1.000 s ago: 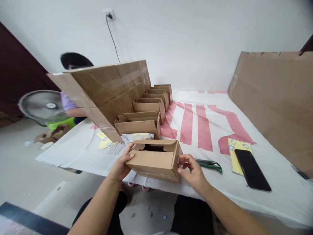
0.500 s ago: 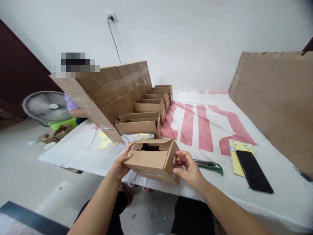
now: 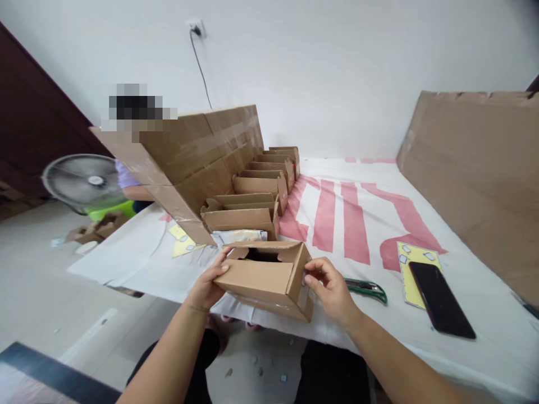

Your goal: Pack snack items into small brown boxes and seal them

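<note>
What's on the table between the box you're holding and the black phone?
In the head view, a green utility knife lies between the cardboard box and the phone.

Both hands grip an open cardboard box [image 3: 261, 279]: left hand [image 3: 206, 286] at its nine o'clock end, right hand [image 3: 332, 289] at three o'clock, with a green utility knife [image 3: 365, 289] just beyond.

Plain brown cardboard on a white cloth with red stripes

The small box [image 3: 263, 278] is plain brown, like the row of boxes [image 3: 252, 193] and the big cardboard sheet [image 3: 475, 179]. The desk [image 3: 370, 185] is covered in white marked with faded red stripes. The utility knife [image 3: 365, 289] is green and black, the phone [image 3: 441, 300] glossy black, lying on a yellow sheet [image 3: 410, 255] dotted with pale squares. The wall [image 3: 320, 67] is white and the door [image 3: 29, 129] dark brown.
</note>
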`<state>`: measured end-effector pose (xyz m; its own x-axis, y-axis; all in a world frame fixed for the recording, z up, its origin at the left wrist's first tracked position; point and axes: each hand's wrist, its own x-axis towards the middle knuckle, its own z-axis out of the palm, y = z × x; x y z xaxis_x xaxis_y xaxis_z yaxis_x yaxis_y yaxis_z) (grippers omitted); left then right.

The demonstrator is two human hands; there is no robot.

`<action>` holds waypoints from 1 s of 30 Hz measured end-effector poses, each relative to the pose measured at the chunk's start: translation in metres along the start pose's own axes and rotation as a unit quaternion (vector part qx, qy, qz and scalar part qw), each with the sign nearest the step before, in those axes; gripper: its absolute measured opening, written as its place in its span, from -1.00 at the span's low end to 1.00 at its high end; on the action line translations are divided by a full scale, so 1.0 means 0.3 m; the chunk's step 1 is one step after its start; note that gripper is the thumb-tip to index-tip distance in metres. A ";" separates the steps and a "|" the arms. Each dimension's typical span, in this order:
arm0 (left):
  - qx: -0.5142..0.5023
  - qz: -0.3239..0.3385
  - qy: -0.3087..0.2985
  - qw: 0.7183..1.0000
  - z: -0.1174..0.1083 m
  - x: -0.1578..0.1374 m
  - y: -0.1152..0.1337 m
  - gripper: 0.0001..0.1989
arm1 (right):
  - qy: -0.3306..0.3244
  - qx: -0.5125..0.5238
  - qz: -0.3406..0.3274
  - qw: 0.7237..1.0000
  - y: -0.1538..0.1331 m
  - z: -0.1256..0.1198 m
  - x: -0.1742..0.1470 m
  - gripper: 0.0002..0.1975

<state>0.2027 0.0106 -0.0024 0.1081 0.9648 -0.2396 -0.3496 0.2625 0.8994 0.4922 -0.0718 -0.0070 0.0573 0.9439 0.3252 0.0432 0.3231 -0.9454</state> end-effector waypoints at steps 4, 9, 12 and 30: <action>-0.004 0.001 -0.007 1.000 0.012 -0.008 0.003 -0.28 | -0.032 -0.065 -0.054 0.996 -0.031 -0.010 0.022 -0.91; -0.017 -0.004 0.000 1.000 0.007 -0.005 0.002 -0.30 | -0.040 -0.050 -0.043 0.997 -0.024 -0.029 0.016 -0.94; -0.019 -0.002 0.005 1.000 0.007 -0.002 0.001 -0.30 | -0.046 -0.071 -0.036 0.996 -0.024 -0.030 0.008 -0.92; 0.001 0.006 -0.022 1.000 0.021 -0.010 0.007 -0.27 | -0.064 -0.145 -0.120 0.980 -0.036 -0.043 -0.001 -0.92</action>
<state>0.2076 0.0082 0.0026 0.1456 0.9661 -0.2130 -0.3493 0.2516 0.9026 0.5044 -0.0766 0.0035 -0.1137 0.8495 0.5152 0.3228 0.5220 -0.7895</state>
